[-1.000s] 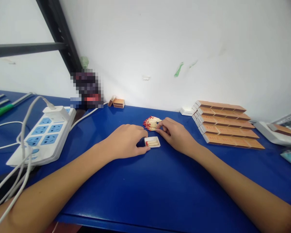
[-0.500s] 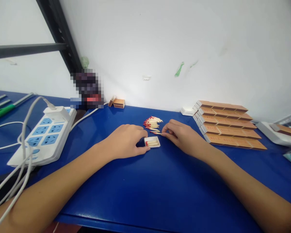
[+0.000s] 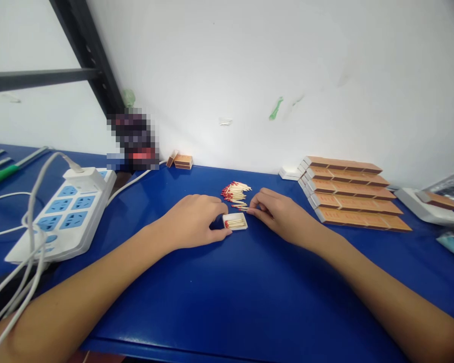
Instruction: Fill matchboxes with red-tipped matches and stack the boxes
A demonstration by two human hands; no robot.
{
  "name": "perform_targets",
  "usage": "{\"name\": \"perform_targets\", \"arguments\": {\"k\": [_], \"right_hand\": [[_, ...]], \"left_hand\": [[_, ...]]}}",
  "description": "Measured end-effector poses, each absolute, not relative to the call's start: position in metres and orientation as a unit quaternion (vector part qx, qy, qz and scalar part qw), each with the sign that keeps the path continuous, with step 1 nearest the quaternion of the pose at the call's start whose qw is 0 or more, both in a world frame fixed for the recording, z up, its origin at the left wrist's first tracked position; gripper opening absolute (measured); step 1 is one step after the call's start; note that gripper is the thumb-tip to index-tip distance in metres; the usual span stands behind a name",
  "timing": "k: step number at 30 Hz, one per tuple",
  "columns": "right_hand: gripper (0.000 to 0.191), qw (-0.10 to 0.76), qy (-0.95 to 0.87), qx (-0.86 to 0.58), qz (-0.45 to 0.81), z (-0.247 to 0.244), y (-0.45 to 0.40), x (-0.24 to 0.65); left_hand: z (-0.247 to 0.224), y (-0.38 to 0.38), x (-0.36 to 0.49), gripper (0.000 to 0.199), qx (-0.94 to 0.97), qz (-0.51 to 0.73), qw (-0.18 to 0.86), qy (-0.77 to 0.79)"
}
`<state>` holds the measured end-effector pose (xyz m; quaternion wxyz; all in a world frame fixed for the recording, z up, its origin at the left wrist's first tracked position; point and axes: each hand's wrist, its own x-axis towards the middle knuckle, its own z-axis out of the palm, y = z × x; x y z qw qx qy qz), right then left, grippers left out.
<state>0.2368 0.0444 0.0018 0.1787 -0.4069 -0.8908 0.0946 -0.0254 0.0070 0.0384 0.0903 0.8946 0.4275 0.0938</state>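
Pinching a match (image 3: 243,209) between thumb and fingertips, the right hand (image 3: 278,214) sits beside a white tray (image 3: 234,216) of matches, which the left hand (image 3: 194,222) clamps at its left end, before a match pile (image 3: 235,190) on the blue table (image 3: 212,297).

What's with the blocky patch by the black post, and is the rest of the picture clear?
Head view: a pixelated patch hides whatever is beside the black post; head view: the pale wall is bright, darkening at top right; head view: the matches look too small and crowded to count.
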Motion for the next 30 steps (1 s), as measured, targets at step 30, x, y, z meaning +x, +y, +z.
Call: {"name": "perform_targets", "arguments": {"k": [30], "right_hand": [[0.012,0.232,-0.878,-0.412,0.066,0.009,0.035,0.231]], "left_hand": [[0.037,0.006,-0.025,0.024,0.899,0.104,0.086,0.416]]}}
